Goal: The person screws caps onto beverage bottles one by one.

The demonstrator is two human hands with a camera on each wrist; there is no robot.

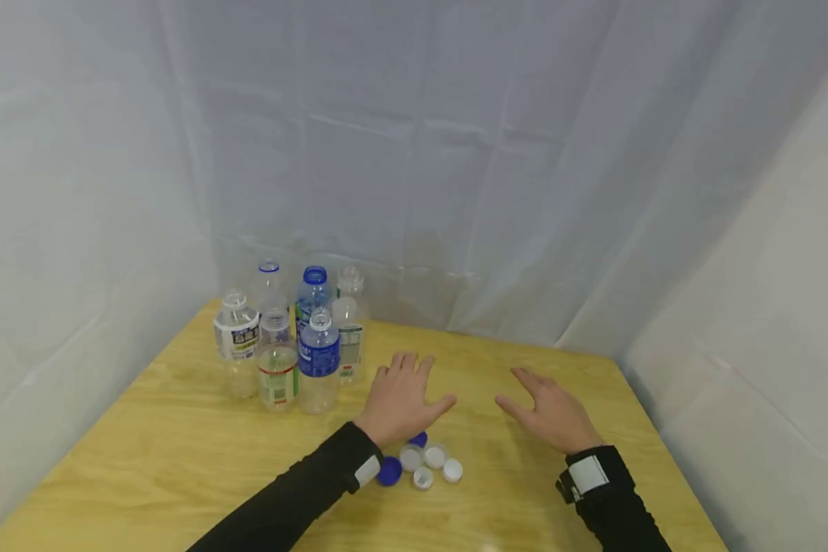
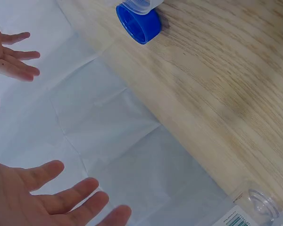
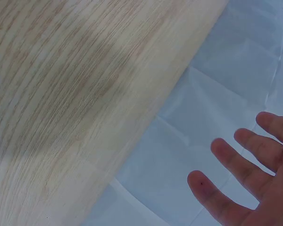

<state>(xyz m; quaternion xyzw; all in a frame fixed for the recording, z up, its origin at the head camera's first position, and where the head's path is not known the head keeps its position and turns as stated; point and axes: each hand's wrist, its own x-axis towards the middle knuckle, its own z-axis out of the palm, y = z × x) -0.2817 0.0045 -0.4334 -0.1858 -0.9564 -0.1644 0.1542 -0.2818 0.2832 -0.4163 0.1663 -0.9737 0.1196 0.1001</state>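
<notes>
The loose caps (image 1: 435,457) lie in a small cluster on the table (image 1: 179,460), to the right of the blue-labelled bottle (image 1: 320,359) and nearer to me than it; some are white, two are blue. I judge each one light, stiff and fairly slick, hard to break but quick to skid or roll if nudged. I would pinch one across its rim, thumb against forefinger, rather than press down on its top.

My left hand (image 1: 400,395) hangs just right of the blue-labelled bottle, fingers spread wide, holding nothing and partly hiding one blue cap. My right hand (image 1: 552,412) is farther right of that bottle, equally wide and without a hold.

Close behind and to the left of the blue-labelled bottle crowd the other bottles (image 1: 277,376), several with open mouths. They look thin-walled, empty and easy to tip; I would take one round the shoulder, gently, since the sides probably dent. Beyond the blue-labelled bottle hangs a pale sheet (image 1: 400,169).
</notes>
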